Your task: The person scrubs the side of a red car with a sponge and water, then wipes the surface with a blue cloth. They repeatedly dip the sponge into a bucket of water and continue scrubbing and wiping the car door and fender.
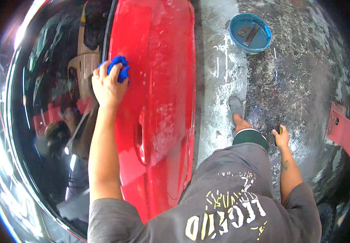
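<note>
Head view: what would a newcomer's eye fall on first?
Probably the bright red car door, left of centre. Next comes the left hand, holding a vivid blue cloth where the door meets the dark window. A blue bucket on the floor, upper right, stands out.

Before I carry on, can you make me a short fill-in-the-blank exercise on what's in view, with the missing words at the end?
1. The left hand holds a bunched cloth whose colour is ____.
2. The car door beside the person is painted ____.
3. In the picture, the bucket stands to the ____ of the door.
4. The shoe in view is coloured ____.

Missing words: blue; red; right; grey.
</note>
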Available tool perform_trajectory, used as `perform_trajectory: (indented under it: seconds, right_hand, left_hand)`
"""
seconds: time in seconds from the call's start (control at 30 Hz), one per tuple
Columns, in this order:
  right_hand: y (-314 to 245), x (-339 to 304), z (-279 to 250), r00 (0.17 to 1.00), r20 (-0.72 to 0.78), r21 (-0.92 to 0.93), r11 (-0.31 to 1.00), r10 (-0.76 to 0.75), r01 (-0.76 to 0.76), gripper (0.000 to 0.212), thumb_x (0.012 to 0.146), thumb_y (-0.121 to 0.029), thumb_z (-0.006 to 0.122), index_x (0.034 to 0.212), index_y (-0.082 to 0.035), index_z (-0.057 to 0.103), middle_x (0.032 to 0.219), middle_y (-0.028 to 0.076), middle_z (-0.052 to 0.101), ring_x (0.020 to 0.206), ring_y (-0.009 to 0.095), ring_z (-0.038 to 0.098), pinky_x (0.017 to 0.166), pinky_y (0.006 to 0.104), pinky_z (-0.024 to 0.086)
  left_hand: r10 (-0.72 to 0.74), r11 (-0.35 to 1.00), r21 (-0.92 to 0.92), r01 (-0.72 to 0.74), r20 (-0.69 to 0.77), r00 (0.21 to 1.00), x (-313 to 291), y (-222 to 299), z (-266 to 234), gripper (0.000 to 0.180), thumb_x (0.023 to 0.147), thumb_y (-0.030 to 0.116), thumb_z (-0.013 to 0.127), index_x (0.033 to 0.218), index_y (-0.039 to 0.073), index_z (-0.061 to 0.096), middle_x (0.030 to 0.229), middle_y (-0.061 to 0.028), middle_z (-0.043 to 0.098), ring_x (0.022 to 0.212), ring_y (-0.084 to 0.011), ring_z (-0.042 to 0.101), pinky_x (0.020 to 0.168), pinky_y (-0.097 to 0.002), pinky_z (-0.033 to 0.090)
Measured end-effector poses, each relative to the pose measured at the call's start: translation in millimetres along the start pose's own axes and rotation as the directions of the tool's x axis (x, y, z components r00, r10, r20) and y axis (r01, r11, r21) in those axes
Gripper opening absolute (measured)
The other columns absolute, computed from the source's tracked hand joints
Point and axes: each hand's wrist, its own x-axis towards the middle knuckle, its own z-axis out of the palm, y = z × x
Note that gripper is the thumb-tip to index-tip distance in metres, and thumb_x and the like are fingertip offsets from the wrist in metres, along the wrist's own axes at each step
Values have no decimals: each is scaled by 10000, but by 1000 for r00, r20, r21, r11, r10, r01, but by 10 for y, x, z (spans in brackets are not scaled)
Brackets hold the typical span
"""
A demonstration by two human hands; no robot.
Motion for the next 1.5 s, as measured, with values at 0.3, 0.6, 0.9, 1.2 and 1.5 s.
perform_trajectory:
  seconds: [0.3, 0.6, 0.9, 1.2, 1.5]
  right_hand:
    - [-877, 71, -365, 988, 44, -280, 948, -147, 153, 629, 879, -303, 892, 1325, -45, 531, 1226, 240, 739, 1194, 412, 717, 1032, 469, 550]
    - [-422, 55, -754, 973, -7, -338, 917, -230, 214, 704, 840, -373, 927, 1369, -52, 590, 1251, 242, 750, 1149, 401, 739, 1015, 459, 556]
    - [243, -256, -1021, 999, 3, -404, 914, -42, 39, 546, 832, -327, 930, 1224, -27, 697, 1115, 166, 782, 1039, 306, 762, 952, 419, 571]
    - [-136, -564, -889, 998, 35, -402, 914, -50, 60, 652, 767, -220, 917, 1285, -41, 564, 1143, 173, 750, 1093, 320, 735, 986, 436, 557]
    - [-541, -242, -970, 973, 189, -325, 927, -131, 188, 470, 809, -205, 892, 1162, -44, 627, 1065, 129, 746, 1003, 260, 732, 919, 398, 566]
  left_hand:
    - [-247, 968, 39, 246, 15, 969, -3011, 434, -1175, 537, 728, 218, 910, 1247, 238, 770, 1360, -130, 645, 1222, -396, 610, 1058, -533, 511]
    - [-529, 837, -54, 545, 175, 830, -4621, 1541, -1785, 544, 673, 119, 930, 1182, 208, 760, 1253, -169, 670, 1153, -414, 634, 982, -539, 539]
    - [-635, 538, 90, 838, 697, 333, -5912, 2859, -2175, 419, 797, 268, 873, 1199, 175, 797, 1274, -135, 691, 1195, -378, 645, 1058, -475, 550]
    - [-655, 141, 306, 941, 742, -143, -6271, 3031, -2187, 494, 852, 469, 858, 1220, 143, 811, 1188, -196, 787, 1129, -369, 763, 1012, -475, 586]
    - [-475, 2, 289, 957, 843, -253, -6351, 3264, -1826, 651, 845, 595, 835, 1227, 69, 808, 1169, -233, 807, 1133, -354, 779, 1034, -445, 576]
